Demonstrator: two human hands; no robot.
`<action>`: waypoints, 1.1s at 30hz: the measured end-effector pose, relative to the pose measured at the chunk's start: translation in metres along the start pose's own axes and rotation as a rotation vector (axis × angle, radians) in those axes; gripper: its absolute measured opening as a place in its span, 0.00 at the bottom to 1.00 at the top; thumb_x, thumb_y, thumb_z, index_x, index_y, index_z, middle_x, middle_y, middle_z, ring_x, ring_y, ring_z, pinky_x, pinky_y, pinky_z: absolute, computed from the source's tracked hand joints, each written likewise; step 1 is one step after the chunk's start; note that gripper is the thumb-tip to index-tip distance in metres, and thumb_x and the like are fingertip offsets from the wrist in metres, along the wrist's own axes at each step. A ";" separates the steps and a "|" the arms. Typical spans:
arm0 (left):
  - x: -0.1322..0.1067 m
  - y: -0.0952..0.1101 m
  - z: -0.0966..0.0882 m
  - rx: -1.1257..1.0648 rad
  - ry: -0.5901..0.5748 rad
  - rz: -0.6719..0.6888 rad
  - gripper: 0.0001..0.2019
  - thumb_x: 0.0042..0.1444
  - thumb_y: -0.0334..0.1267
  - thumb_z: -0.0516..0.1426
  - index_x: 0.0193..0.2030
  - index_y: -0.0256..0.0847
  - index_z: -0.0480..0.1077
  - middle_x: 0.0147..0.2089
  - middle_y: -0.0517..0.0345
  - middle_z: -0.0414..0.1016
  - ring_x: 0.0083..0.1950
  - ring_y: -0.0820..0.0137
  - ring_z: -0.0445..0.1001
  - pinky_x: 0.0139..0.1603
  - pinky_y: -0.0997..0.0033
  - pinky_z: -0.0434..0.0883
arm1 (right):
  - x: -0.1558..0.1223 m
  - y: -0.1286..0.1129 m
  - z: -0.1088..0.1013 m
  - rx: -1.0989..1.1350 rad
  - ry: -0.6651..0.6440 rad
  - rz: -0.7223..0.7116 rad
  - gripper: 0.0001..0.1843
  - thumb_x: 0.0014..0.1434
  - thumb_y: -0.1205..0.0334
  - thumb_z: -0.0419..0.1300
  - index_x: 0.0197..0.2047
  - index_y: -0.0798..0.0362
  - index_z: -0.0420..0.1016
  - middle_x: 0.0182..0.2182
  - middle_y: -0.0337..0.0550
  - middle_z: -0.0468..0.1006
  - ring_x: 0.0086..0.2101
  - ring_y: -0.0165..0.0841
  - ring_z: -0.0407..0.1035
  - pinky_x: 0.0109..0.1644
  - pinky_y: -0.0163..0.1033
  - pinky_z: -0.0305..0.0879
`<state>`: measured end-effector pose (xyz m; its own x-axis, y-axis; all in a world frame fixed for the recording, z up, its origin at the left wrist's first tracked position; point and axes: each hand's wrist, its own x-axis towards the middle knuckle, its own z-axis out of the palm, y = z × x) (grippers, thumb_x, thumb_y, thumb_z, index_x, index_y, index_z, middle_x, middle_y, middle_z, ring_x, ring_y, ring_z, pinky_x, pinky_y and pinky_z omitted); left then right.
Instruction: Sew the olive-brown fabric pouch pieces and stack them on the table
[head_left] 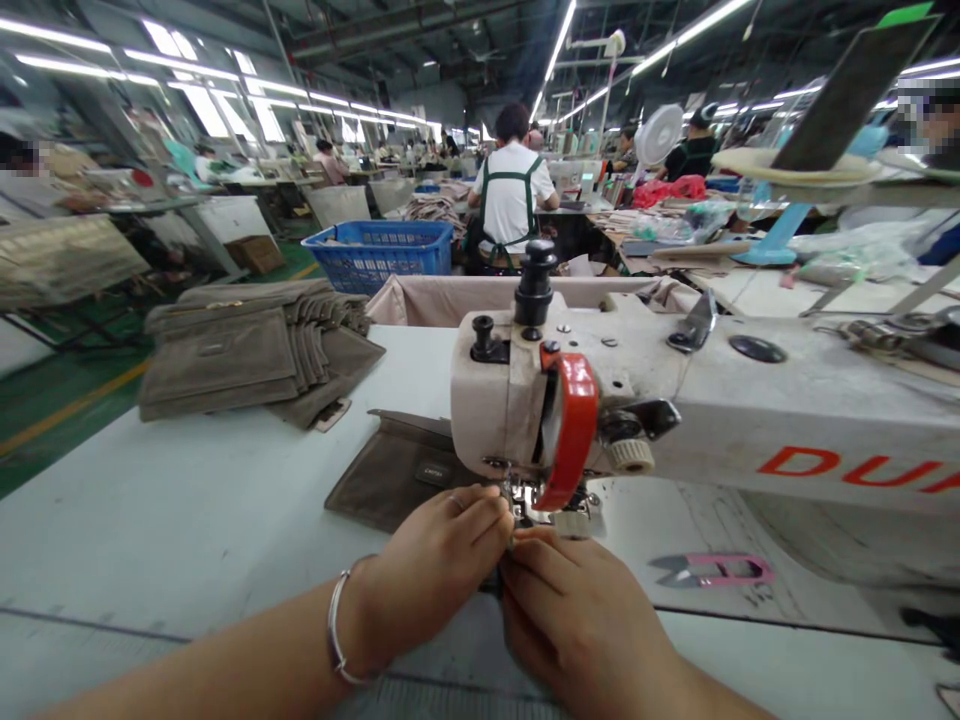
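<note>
Both my hands meet just in front of the needle of a white sewing machine (pixel 495 400) with an orange guard (pixel 577 430). My left hand (pixel 442 560), a silver bangle on its wrist, has its fingers closed at the edge of a dark grey-brown fabric piece (pixel 390 480). That piece lies flat under the machine head and bears a small label (pixel 433 473). My right hand (pixel 570 610) pinches close against the left fingertips, at the near end of the same piece. The fingers hide the gripped edge and part of the presser foot.
Pink-handled thread snips (pixel 712 570) lie on the machine bed to the right. A stack of similar fabric pieces (pixel 225 350) sits at the table's left. Behind the table stand a cloth-lined bin (pixel 435 298) and a blue basket (pixel 382 250); a person (pixel 514 190) sits beyond, back turned.
</note>
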<state>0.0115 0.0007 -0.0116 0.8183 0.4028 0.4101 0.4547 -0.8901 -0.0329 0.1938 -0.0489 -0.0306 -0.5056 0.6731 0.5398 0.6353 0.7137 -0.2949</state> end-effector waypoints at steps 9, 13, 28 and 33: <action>0.000 0.001 0.002 -0.102 0.050 -0.116 0.09 0.65 0.28 0.47 0.45 0.35 0.68 0.43 0.48 0.74 0.43 0.65 0.73 0.47 0.62 0.75 | 0.001 0.005 0.003 -0.029 -0.080 0.095 0.13 0.56 0.73 0.54 0.43 0.55 0.74 0.38 0.45 0.76 0.39 0.40 0.68 0.43 0.47 0.67; -0.008 0.004 0.001 -0.091 0.087 -0.077 0.10 0.67 0.28 0.46 0.45 0.34 0.68 0.45 0.49 0.75 0.46 0.66 0.73 0.49 0.64 0.74 | -0.001 0.004 0.001 -0.050 -0.074 0.099 0.14 0.56 0.73 0.54 0.44 0.55 0.74 0.38 0.45 0.76 0.38 0.41 0.66 0.42 0.48 0.65; -0.002 0.001 -0.004 -0.168 0.025 -0.100 0.14 0.66 0.26 0.45 0.35 0.37 0.70 0.38 0.53 0.73 0.39 0.68 0.71 0.42 0.66 0.72 | -0.004 0.005 -0.004 0.039 -0.100 0.133 0.15 0.58 0.72 0.53 0.46 0.55 0.73 0.38 0.46 0.75 0.40 0.41 0.65 0.45 0.50 0.64; -0.002 -0.001 -0.001 -0.240 0.054 -0.146 0.13 0.66 0.29 0.47 0.36 0.39 0.71 0.37 0.56 0.73 0.37 0.70 0.71 0.42 0.68 0.72 | -0.004 0.005 -0.006 0.082 -0.086 0.137 0.16 0.57 0.73 0.53 0.46 0.55 0.74 0.38 0.47 0.75 0.41 0.42 0.65 0.45 0.50 0.65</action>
<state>0.0088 0.0007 -0.0114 0.7274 0.5239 0.4432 0.4645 -0.8513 0.2439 0.2029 -0.0495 -0.0293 -0.4679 0.7766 0.4218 0.6536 0.6253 -0.4263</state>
